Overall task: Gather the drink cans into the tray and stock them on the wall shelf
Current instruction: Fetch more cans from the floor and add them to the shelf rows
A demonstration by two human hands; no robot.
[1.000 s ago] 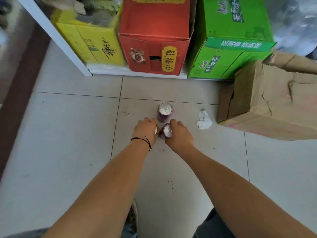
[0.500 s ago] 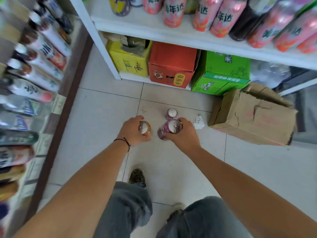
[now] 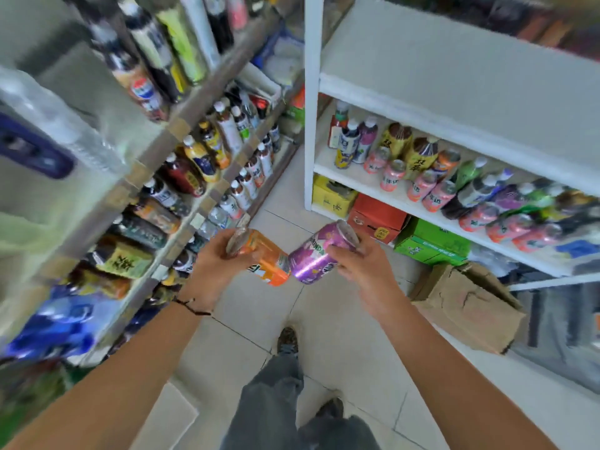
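Big white shelf [image 3: 454,102] on the right: its wide upper board looks bare from here, and the level below is packed with bottles and pink cans [image 3: 425,186]. Boxes sit under it at floor level, yellow, red [image 3: 376,219] and green, plus a beat-up cardboard box [image 3: 467,303] out on the floor nearer me. The left rack [image 3: 181,177] is crammed with bottles too. No tray anywhere in view, so probably these get carried off to it next. The left hand [image 3: 211,271] is wrapped around an orange can [image 3: 263,254], the right hand [image 3: 363,271] around a purple can [image 3: 321,251], both tipped sideways with their bottoms nearly touching, likely just how they got grabbed.
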